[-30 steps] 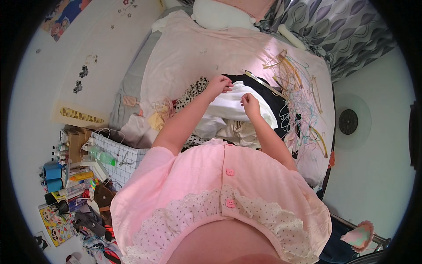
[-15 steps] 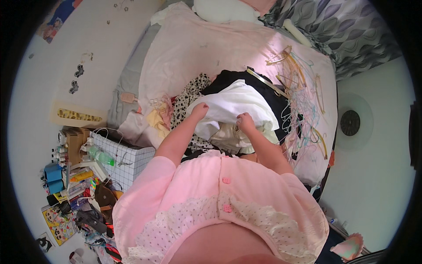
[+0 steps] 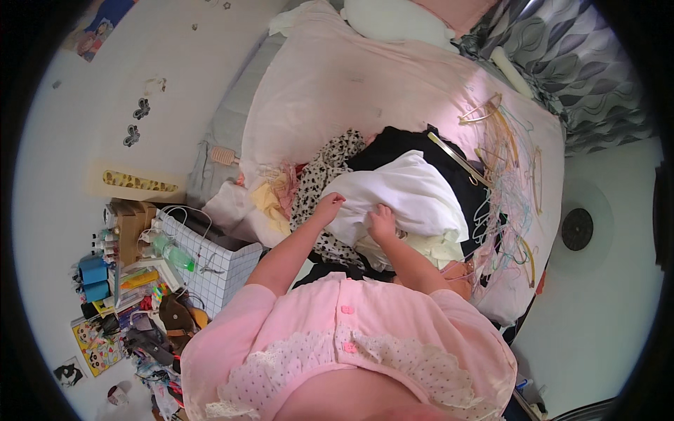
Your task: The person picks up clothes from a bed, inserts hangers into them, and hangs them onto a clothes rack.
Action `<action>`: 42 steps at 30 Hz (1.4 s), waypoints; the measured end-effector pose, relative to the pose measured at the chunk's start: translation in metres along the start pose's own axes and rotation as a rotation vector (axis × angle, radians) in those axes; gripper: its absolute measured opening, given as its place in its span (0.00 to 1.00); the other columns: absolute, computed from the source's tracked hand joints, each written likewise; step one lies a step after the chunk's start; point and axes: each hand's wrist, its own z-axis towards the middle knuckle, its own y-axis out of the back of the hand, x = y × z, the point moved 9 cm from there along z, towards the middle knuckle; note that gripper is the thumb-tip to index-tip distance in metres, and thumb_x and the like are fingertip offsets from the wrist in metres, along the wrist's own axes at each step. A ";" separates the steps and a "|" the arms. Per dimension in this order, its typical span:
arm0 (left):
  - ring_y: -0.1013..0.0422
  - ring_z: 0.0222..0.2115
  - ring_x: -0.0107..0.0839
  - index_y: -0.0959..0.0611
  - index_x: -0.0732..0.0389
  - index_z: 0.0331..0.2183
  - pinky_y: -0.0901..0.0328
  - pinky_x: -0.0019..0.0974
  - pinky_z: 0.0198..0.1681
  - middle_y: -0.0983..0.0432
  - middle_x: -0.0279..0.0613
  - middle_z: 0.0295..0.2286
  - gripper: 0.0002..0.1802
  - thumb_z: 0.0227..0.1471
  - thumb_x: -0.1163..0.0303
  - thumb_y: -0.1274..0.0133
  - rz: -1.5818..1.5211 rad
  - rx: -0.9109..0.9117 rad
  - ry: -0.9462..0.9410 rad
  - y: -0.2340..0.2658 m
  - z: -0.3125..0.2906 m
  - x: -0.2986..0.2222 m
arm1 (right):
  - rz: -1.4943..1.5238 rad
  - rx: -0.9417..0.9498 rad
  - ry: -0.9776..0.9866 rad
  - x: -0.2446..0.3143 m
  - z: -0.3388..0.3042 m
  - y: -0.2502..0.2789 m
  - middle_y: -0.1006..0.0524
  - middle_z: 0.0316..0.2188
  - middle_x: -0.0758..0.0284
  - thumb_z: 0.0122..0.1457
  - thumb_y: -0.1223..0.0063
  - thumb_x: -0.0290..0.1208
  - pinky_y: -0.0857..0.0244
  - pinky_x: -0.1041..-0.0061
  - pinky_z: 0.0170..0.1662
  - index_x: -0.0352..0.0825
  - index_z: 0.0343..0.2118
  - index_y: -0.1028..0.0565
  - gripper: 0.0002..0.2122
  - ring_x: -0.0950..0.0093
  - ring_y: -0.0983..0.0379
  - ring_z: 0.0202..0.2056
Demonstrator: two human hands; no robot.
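A white garment (image 3: 414, 200) lies bunched over the heap of clothes on the bed; its exact kind cannot be made out. At its left edge, my left hand (image 3: 328, 208) has its fingers pinched on the cloth. My right hand (image 3: 381, 223) is closed on the near edge, a short way to the right. Beneath is a cream garment (image 3: 434, 247), partly hidden. To the left lies a white cloth with black spots (image 3: 330, 158), and behind is a black garment (image 3: 393, 144) with a pale hanger (image 3: 456, 158) on it.
Tangled hangers (image 3: 509, 175) cover the bed's right side. Yellow and pink clothes (image 3: 270, 201) lie at the left, near a pink hairbrush (image 3: 225, 156). A white checked bag (image 3: 228, 270) stands beside the bed, next to a crowded pile of belongings. Pillows (image 3: 393, 21) lie at the far end.
The white garment's raised near edge has come down, and it now lies flatter over the heap. My hands have moved closer together. The whole view has shifted slightly.
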 end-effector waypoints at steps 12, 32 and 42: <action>0.31 0.30 0.32 0.23 0.60 0.31 0.38 0.32 0.34 0.27 0.41 0.28 0.10 0.45 0.67 0.53 0.090 0.066 -0.055 0.010 0.004 0.007 | -0.117 0.087 -0.094 0.001 -0.006 -0.012 0.33 0.36 0.61 0.38 0.45 0.30 0.45 0.64 0.46 0.41 0.29 0.25 0.11 0.63 0.39 0.44; 0.34 0.41 0.42 0.39 0.61 0.47 0.38 0.36 0.42 0.36 0.51 0.42 0.37 0.35 0.63 0.41 0.081 0.111 -0.308 -0.001 -0.011 -0.002 | 1.185 -0.048 -0.326 0.064 0.051 0.016 0.33 0.23 0.73 0.50 0.56 0.23 0.38 0.84 0.29 0.34 0.29 0.31 0.04 0.81 0.36 0.24; 0.33 0.32 0.47 0.26 0.62 0.30 0.39 0.42 0.35 0.30 0.48 0.30 0.10 0.39 0.77 0.51 0.195 -0.450 -0.538 0.065 -0.044 -0.145 | 1.818 -0.270 -0.358 0.042 0.007 0.171 0.31 0.25 0.71 0.52 0.60 0.21 0.33 0.77 0.38 0.34 0.35 0.32 0.07 0.80 0.33 0.25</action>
